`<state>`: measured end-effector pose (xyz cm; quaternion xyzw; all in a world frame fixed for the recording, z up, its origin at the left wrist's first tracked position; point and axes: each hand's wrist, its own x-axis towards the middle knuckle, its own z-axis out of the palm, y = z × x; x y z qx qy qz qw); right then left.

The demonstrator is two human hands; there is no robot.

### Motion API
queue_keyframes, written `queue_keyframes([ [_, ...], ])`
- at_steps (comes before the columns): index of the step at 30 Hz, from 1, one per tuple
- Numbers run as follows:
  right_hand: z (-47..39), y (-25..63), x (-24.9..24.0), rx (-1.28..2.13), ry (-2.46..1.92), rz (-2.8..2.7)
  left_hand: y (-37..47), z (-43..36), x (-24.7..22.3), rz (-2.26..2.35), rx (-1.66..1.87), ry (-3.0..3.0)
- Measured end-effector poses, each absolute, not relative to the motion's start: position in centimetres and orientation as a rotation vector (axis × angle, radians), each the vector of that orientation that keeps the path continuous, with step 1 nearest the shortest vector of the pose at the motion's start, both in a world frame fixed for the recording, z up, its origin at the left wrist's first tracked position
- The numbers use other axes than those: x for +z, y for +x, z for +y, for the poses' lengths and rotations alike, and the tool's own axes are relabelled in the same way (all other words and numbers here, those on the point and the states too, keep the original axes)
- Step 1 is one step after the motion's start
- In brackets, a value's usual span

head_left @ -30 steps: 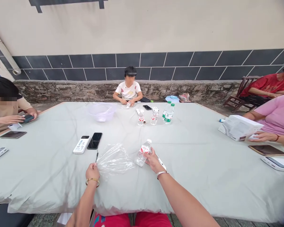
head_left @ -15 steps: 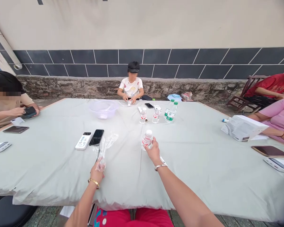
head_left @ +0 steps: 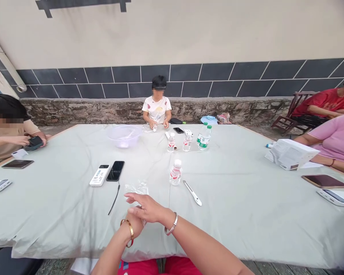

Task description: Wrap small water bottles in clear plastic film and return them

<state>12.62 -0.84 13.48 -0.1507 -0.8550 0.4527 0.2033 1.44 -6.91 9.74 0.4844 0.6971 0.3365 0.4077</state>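
Note:
My left hand (head_left: 135,226), with a gold bangle at the wrist, is low at the front of the table. A crumpled clear plastic bag (head_left: 138,187) sticks out beyond it; the left fingers are mostly hidden, but the hand appears closed on the bag. Over it lies my right hand (head_left: 149,207), fingers stretched out and apart, holding nothing. Just ahead stands a small clear bottle (head_left: 176,173) with a white cap and red-marked label, upright. To its right is a white utility knife (head_left: 192,193).
A white power bank (head_left: 99,175) and a black phone (head_left: 115,171) with a strap lie left. Farther back are a purple translucent basin (head_left: 124,131), two small bottles (head_left: 171,143) and two green-capped bottles (head_left: 204,138). A white box (head_left: 294,152) is right. People sit around the cloth-covered table.
My right hand has let go of the small bottle, leaving it standing, and moved left over my left hand. My left hand has shifted right with the bag. The utility knife is now uncovered.

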Motion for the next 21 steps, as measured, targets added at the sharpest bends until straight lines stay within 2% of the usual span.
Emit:
queue_keyframes([
  [4, -0.4, 14.0, 11.6, 1.979, -0.403, -2.084, 1.4, -7.8, 11.7, 1.460, 0.889, 1.121],
  [6, -0.6, 15.2, 10.6, 2.115, -0.325, -2.025, 0.8, -7.8, 11.5, 1.379, 1.032, 0.952],
  [8, -1.1, 16.0, 9.8, 1.988, -0.457, -2.145, 0.6, -7.7, 10.4, 1.348, 1.169, 0.775],
  [9, -1.5, 16.2, 9.5, 1.814, -0.614, -2.254, 0.7, -7.6, 9.8, 1.332, 1.223, 0.699],
  [12, -2.3, 16.3, 8.8, 1.041, -1.159, -2.457, 1.1, -7.6, 8.1, 1.300, 1.308, 0.555],
  [14, -2.5, 16.3, 8.5, 0.704, -1.291, -2.434, 1.3, -7.7, 7.5, 1.309, 1.282, 0.541],
  [17, -2.5, 16.5, 8.1, 0.615, -1.208, -2.386, 1.4, -7.8, 7.2, 1.358, 1.146, 0.639],
  [21, -2.6, 17.2, 7.6, 0.710, -1.077, -2.317, 1.4, -8.0, 6.7, 1.447, 1.100, 0.702],
])
